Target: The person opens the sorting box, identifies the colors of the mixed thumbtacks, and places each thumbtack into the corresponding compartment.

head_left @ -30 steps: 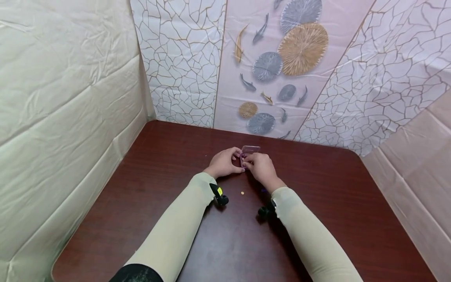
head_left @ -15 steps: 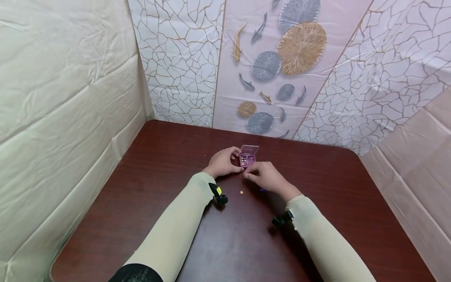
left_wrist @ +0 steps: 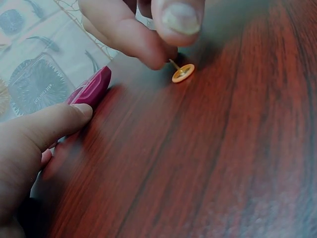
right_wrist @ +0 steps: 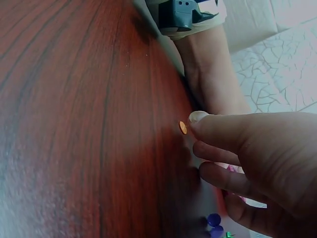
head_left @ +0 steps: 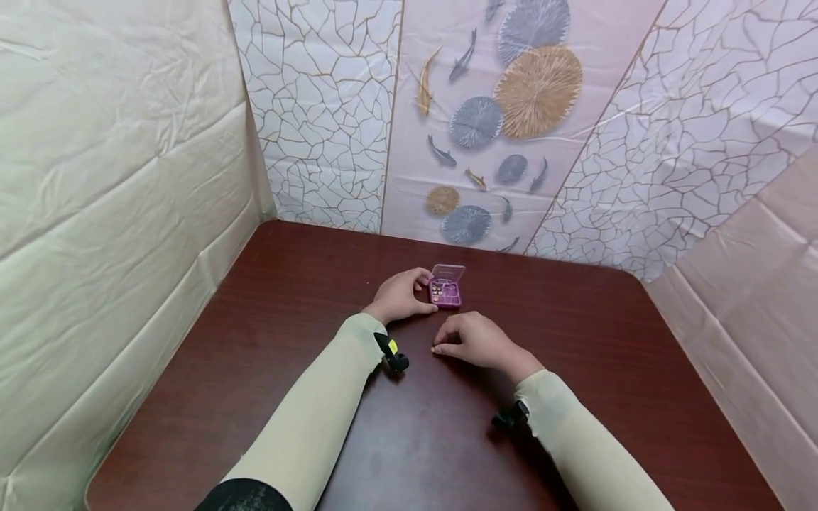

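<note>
A small purple compartment case (head_left: pixel 451 301) sits on the table with its clear hinged lid (head_left: pixel 449 271) standing up. Several small items lie in its left compartments. My left hand (head_left: pixel 397 297) grips its left side, thumb at the front edge and fingers toward the back; the left wrist view shows the thumb on the magenta wall (left_wrist: pixel 96 87). Nearer to me, my right hand (head_left: pixel 476 341) pinches at a yellow-orange thumbtack (left_wrist: pixel 184 73) with thumb and forefinger. The thumbtack's round head is tilted close over the tabletop, its pin reaching up to the fingertips.
Blue-purple round-headed pieces (right_wrist: pixel 214 220) and a bit of green (right_wrist: pixel 229 234) lie beyond my right hand in the right wrist view. The brown table (head_left: pixel 294 270) ends at a patterned backdrop (head_left: pixel 332 142), with pale cloth at both sides.
My right hand has drawn back from the case toward me and come down to the thumbtack on the table. The case's inside shows now. My left hand stays at the case.
</note>
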`<state>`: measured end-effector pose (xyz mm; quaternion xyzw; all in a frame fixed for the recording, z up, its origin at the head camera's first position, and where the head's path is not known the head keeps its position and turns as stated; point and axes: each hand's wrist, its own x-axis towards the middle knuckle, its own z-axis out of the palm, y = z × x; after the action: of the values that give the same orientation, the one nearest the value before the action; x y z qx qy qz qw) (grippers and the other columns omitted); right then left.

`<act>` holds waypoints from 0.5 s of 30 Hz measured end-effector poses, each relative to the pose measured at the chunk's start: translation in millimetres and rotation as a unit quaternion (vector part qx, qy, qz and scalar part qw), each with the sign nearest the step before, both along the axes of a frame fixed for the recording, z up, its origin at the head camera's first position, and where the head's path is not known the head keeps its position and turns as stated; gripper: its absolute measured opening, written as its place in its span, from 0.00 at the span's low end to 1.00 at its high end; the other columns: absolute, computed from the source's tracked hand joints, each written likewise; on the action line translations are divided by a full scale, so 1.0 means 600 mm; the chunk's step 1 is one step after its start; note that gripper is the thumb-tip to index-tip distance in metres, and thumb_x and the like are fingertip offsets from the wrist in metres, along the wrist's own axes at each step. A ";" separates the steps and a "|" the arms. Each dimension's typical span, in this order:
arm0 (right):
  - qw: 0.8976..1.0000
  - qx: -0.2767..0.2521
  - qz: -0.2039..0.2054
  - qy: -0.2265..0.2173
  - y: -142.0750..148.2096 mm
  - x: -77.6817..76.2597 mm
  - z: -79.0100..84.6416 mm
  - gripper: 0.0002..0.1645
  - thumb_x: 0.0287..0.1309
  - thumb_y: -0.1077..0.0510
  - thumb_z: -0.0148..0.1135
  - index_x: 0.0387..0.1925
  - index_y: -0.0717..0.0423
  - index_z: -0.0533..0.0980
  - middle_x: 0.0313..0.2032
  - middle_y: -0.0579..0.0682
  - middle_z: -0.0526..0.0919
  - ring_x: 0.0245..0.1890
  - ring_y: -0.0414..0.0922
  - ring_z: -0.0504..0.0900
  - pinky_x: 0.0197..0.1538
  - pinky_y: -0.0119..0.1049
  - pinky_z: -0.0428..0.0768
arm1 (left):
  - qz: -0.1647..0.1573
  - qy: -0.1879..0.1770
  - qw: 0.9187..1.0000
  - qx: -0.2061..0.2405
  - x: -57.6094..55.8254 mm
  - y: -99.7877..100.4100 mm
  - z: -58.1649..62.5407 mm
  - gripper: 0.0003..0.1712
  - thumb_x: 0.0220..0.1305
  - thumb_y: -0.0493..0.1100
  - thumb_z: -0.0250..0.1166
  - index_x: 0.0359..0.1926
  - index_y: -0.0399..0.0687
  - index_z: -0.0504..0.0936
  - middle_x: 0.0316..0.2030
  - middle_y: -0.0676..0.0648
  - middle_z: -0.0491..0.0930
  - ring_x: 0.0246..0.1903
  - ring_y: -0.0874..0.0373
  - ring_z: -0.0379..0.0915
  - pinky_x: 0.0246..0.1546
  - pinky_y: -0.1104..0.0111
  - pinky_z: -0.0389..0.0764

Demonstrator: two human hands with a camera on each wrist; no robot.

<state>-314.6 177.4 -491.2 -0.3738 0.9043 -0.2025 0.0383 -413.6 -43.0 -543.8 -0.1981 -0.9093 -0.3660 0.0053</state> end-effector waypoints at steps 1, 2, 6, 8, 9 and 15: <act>1.000 0.002 -0.003 0.000 -0.001 0.001 -0.001 0.03 0.68 0.50 0.79 0.37 0.38 0.90 0.35 0.29 0.86 0.37 0.31 0.84 0.47 0.41 0.86 | 0.000 0.000 1.000 0.001 0.000 -0.001 -0.001 0.38 0.59 0.61 0.84 0.66 0.60 0.79 0.56 0.59 0.82 0.54 0.63 0.77 0.58 0.61 0.79; 1.000 0.005 -0.005 0.002 -0.003 0.001 -0.002 0.03 0.68 0.50 0.79 0.36 0.37 0.90 0.34 0.28 0.86 0.36 0.31 0.84 0.46 0.40 0.85 | -0.001 0.001 1.000 0.002 0.001 -0.001 -0.001 0.38 0.60 0.61 0.84 0.66 0.60 0.79 0.56 0.59 0.82 0.54 0.63 0.77 0.58 0.61 0.79; 1.000 0.010 -0.008 0.008 -0.003 0.000 -0.005 0.05 0.69 0.51 0.79 0.35 0.35 0.90 0.34 0.28 0.85 0.35 0.30 0.83 0.44 0.40 0.85 | -0.003 0.003 1.000 0.005 -0.002 -0.001 -0.004 0.38 0.59 0.62 0.84 0.66 0.60 0.79 0.55 0.59 0.82 0.54 0.64 0.78 0.57 0.61 0.79; 1.000 0.011 -0.008 0.010 -0.004 -0.001 -0.005 0.05 0.69 0.52 0.78 0.35 0.35 0.90 0.34 0.28 0.85 0.34 0.30 0.82 0.44 0.40 0.85 | -0.004 0.006 1.000 0.006 -0.003 -0.001 -0.004 0.38 0.59 0.61 0.85 0.65 0.60 0.80 0.55 0.59 0.83 0.54 0.63 0.78 0.57 0.60 0.79; 1.000 0.013 -0.008 0.011 -0.005 -0.002 -0.005 0.06 0.69 0.52 0.78 0.35 0.35 0.90 0.34 0.28 0.85 0.34 0.30 0.82 0.44 0.40 0.84 | -0.003 0.006 1.000 0.007 -0.004 -0.001 -0.003 0.38 0.58 0.61 0.85 0.65 0.60 0.80 0.55 0.59 0.82 0.54 0.63 0.78 0.57 0.60 0.79; 1.000 0.015 -0.016 0.007 -0.007 -0.002 -0.009 0.05 0.68 0.50 0.79 0.35 0.34 0.89 0.34 0.28 0.85 0.34 0.31 0.83 0.43 0.40 0.84 | -0.002 0.006 1.000 0.001 -0.007 -0.002 -0.006 0.38 0.58 0.62 0.85 0.65 0.61 0.79 0.54 0.59 0.82 0.53 0.63 0.78 0.57 0.61 0.79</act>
<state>-316.0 173.5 -496.5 -0.3602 0.9133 -0.1869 0.0346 -417.7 -44.1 -547.3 -0.2019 -0.9085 -0.3657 0.0105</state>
